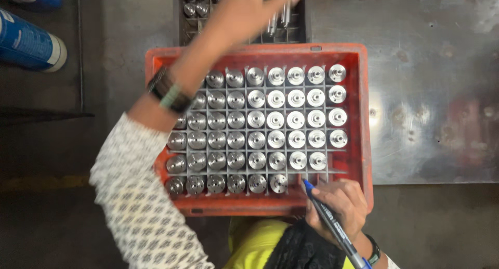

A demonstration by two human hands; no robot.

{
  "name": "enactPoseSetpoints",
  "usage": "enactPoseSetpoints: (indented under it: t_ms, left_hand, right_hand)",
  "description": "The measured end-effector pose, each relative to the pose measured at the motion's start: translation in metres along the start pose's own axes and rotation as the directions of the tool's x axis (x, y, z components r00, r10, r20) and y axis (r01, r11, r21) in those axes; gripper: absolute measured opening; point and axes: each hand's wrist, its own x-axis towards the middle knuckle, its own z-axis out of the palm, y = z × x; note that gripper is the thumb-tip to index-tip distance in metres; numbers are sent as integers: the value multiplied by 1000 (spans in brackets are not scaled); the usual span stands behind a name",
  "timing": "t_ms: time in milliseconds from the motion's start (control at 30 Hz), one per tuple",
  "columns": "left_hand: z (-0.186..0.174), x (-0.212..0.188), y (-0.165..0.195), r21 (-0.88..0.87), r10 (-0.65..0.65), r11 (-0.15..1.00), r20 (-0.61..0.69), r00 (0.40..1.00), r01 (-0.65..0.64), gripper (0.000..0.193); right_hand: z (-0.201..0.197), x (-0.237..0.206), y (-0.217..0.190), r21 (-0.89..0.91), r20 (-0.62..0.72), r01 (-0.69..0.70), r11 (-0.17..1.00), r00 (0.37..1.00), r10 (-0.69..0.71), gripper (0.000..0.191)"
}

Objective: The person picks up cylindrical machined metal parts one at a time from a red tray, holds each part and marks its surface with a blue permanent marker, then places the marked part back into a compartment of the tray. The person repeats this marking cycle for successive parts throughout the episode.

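An orange plastic crate (360, 118) sits on a metal table, holding a grid divider filled with several round machined steel parts (275, 119). My left hand (249, 9) reaches over the crate to a dark tray (295, 32) of similar metal parts behind it; the fingers are blurred and whether they hold a part is unclear. My right hand (338, 204) rests at the crate's near right corner, gripping a blue marker pen (327, 217) whose tip points at the empty cells of the bottom row.
The scratched steel tabletop (431, 92) extends to the right. A blue cylindrical container (28, 40) lies on the dark floor at the far left. A yellow garment (254, 243) shows below the crate.
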Motion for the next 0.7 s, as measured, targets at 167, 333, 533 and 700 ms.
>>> enactPoseSetpoints:
  t_ms: [167,333,533,700]
  left_hand:
    - [8,-140,62,-23,425,904,151,893,-426,38]
    - [48,-212,82,6,381,915,320,867,-404,30]
    - [77,-239,70,124,382,891,314,869,-437,34]
    - [82,-235,76,185,379,872,331,864,-453,33]
  right_hand:
    - [-19,-7,-3,242,106,-162,957,985,140,27]
    - [-2,-32,12,335,-223,-13,942,970,93,32]
    - [3,-44,16,353,-243,-57,934,958,151,31]
    - [1,-42,10,383,-234,-90,919,953,191,31]
